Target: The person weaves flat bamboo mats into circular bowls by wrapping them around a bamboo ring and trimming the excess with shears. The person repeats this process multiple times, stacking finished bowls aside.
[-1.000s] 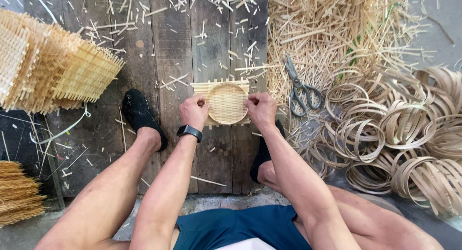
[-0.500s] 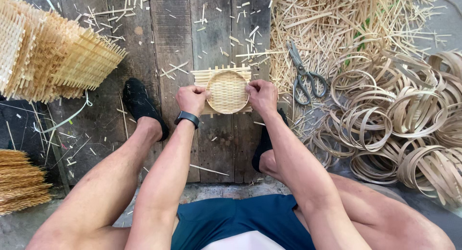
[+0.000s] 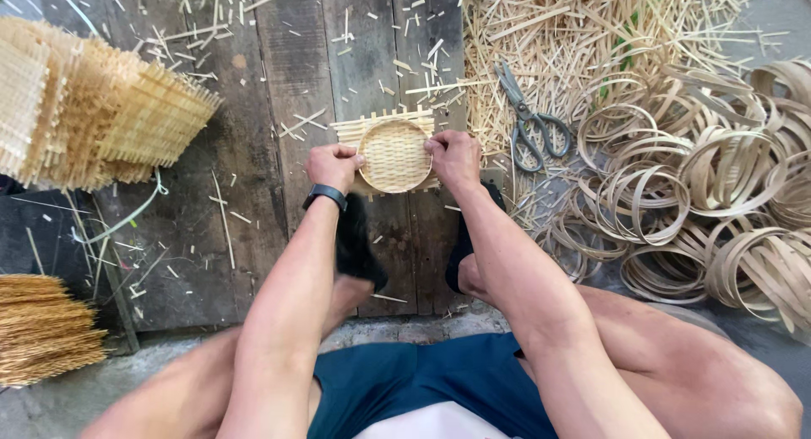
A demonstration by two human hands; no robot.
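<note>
Now both hands pinch a round woven bamboo tray (image 3: 394, 155) on the plank floor (image 3: 279, 84): left hand (image 3: 335, 167) and right hand (image 3: 454, 157) on opposite rims, shifted slightly from moments ago; scissors (image 3: 529, 122) lie right of the grip.

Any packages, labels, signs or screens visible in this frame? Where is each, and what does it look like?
Smartwatch: on the left wrist, black band, its screen face turned out of view.
No packages, labels or signs in view.
</note>
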